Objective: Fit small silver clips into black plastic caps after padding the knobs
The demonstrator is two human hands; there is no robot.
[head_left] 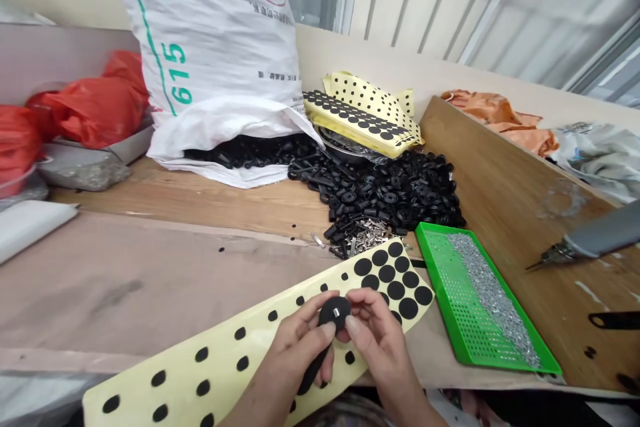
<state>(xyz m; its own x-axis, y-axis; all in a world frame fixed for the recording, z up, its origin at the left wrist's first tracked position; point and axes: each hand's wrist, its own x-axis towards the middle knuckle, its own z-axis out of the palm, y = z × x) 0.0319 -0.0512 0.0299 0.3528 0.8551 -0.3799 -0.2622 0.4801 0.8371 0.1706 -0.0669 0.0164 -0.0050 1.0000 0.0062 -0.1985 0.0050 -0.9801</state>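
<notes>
1. Left hand (295, 347): over the near middle of the yellow sheet (225, 360). Fingers are closed on the left edge of the black round part (334, 310). A dark elongated piece shows under them; what it is cannot be told.
2. Right hand (383, 343): over the sheet, just right of the left hand. Thumb and fingers pinch the right edge of the same part.
3. Black round part: held between both hands just above the sheet. It has a small bright metal piece in its face.
4. Yellow sheet: lies slantwise on the table (150, 280). Small black dots run along most of its length.
5. Black round pads (395, 277): in rows on the sheet's far right end.
6. Green tray (450, 293): just right of the sheet, perforated, with a band of small silver pieces (487, 293) inside.
7. Metal clips (367, 232): loose heap just beyond the sheet's far end.
8. Pile of black parts (400, 190): beyond the clips.
9. Grey tool (590, 240): well right of the sheet, past the tray.
10. Stack of yellow sheets (365, 113): beyond the pile.
11. White sack (220, 60): far beyond the sheet, mouth open, black parts spilling out.
12. Red bags (95, 103): far left of the sheet.
13. Orange cloth (500, 117): far right of the sheet.
</notes>
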